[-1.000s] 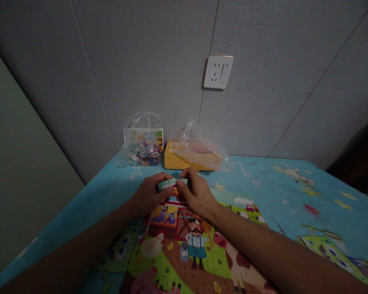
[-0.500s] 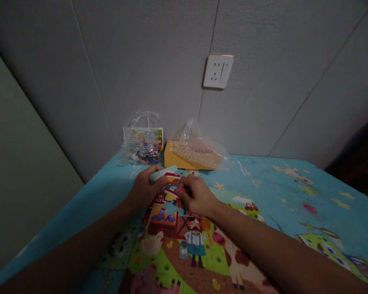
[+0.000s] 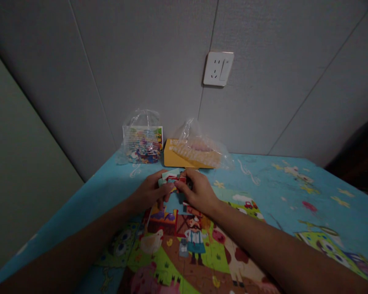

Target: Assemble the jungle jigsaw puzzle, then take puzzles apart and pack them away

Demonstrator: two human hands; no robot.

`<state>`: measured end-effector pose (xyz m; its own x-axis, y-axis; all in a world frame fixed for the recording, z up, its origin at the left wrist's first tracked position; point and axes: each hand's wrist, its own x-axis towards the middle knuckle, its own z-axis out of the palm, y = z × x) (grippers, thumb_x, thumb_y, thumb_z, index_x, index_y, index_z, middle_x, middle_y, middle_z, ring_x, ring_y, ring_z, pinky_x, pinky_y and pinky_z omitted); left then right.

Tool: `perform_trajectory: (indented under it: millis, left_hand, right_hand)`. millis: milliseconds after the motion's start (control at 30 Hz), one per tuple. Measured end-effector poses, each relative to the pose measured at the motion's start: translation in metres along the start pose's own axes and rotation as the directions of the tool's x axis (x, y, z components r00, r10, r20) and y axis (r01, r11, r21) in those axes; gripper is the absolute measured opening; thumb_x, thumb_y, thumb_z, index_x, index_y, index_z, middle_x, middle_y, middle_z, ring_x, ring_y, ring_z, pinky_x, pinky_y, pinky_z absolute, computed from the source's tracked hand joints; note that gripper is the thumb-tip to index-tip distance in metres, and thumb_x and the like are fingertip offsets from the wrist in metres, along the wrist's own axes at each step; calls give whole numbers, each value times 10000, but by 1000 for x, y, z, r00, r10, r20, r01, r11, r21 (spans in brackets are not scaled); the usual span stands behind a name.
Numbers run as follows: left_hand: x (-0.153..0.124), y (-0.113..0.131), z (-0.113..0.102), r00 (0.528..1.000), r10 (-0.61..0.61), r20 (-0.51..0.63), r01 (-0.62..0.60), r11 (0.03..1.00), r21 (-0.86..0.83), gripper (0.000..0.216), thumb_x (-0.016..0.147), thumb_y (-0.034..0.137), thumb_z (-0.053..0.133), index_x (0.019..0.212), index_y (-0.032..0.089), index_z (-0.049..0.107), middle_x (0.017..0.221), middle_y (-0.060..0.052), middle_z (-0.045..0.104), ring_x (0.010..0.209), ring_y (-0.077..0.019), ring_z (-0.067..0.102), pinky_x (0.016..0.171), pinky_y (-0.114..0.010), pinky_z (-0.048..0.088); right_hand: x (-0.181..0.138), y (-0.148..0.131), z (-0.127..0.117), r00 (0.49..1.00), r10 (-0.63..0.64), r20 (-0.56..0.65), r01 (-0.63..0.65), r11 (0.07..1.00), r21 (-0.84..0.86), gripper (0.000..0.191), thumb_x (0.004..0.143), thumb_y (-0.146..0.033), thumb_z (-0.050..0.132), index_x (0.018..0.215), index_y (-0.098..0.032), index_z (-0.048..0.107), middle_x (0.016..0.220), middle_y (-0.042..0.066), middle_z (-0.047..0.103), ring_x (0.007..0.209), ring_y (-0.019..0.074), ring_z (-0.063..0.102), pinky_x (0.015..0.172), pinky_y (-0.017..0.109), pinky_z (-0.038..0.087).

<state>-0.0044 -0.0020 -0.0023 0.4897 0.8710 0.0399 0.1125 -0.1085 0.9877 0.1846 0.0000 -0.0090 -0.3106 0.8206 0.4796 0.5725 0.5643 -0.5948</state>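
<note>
A colourful farm jigsaw puzzle (image 3: 187,253) lies on the blue patterned cloth (image 3: 294,196). At its far edge my left hand (image 3: 149,194) and my right hand (image 3: 198,192) meet. Both pinch a small stack of puzzle pieces (image 3: 171,178), teal and red on top, held just above the puzzle. A gap in the puzzle shows as a blue patch right below the hands.
Against the wall stand a clear bag of puzzle pieces with a picture card (image 3: 142,141) and a yellow box (image 3: 174,157) partly covered by a clear plastic bag (image 3: 202,149). A wall socket (image 3: 217,68) is above. The table edge runs along the left.
My left hand, which had drawn left with the pieces half a second ago, has come back to the right hand. Both hands now pinch the pieces together again.
</note>
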Motion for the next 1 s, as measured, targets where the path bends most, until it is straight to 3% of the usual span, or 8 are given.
perform_trajectory:
  millis: [200, 300, 367, 500, 567, 700, 800, 1000]
  left_hand:
    - [2, -6, 0, 1000, 8, 16, -10, 991, 130, 247, 859, 413, 580, 843, 191, 472, 578, 60, 581, 408, -107, 571, 397, -200, 452]
    - [3, -8, 0, 1000, -8, 11, 6, 987, 163, 229, 866, 397, 562, 839, 187, 473, 573, 50, 598, 411, -109, 581, 392, -190, 447]
    - [2, -8, 0, 1000, -21, 4, 20, 984, 178, 231, 868, 398, 555, 839, 182, 478, 575, 44, 603, 405, -105, 578, 384, -181, 440]
    - [2, -8, 0, 999, -35, -10, 36, 981, 190, 245, 859, 399, 574, 823, 174, 486, 581, 34, 614, 404, -99, 579, 382, -165, 437]
    - [3, -7, 1, 999, -37, -16, 39, 985, 169, 237, 861, 391, 580, 844, 172, 489, 567, 35, 615, 386, -93, 567, 377, -158, 434]
    - [3, -5, 3, 997, -52, -52, 54, 998, 44, 330, 838, 330, 628, 1084, 171, 475, 639, 9, 665, 451, -136, 625, 375, -187, 485]
    - [3, 1, 3, 995, -79, -66, 68, 985, -159, 469, 804, 246, 675, 1205, 177, 442, 820, -60, 719, 635, -207, 715, 420, -233, 555]
    - [0, 23, 1, 976, -174, -131, 37, 726, -686, 354, 802, 48, 591, 1146, 126, 558, 926, -50, 723, 714, -141, 725, 555, -178, 598]
  right_hand:
    - [10, -6, -12, 991, 110, 70, -113, 993, 35, 230, 890, -375, 542, 994, -177, 488, 748, 8, 603, 644, 153, 538, 586, 262, 364]
    - [20, -7, -37, 946, 213, 246, -207, 977, -52, 387, 828, -428, 630, 1065, -146, 512, 770, 37, 638, 653, 167, 572, 567, 266, 376]
    - [25, -7, -55, 869, 244, 429, -194, 968, -158, 462, 767, -436, 703, 1085, -139, 550, 816, 54, 658, 678, 173, 584, 572, 266, 385]
    - [27, -7, -74, 586, 225, 778, -31, 966, -256, 498, 660, -381, 795, 1066, -160, 611, 881, 41, 667, 720, 169, 573, 607, 260, 399]
    - [25, -9, -75, 535, 205, 819, 77, 954, -290, 479, 644, -303, 796, 1070, -167, 626, 954, 55, 667, 785, 184, 574, 642, 265, 401]
    - [25, -16, -78, 612, 202, 765, 190, 901, -390, 392, 705, -137, 690, 1095, -160, 655, 950, 73, 676, 796, 180, 578, 651, 268, 388]
    - [29, -22, -84, 694, 227, 683, 95, 912, -399, 336, 720, -134, 711, 1056, -141, 683, 837, 49, 678, 712, 149, 572, 623, 252, 388]
    - [27, -26, -77, 702, 176, 690, 30, 961, -275, 487, 690, -298, 806, 1136, -170, 659, 884, 40, 698, 732, 156, 609, 617, 240, 414]
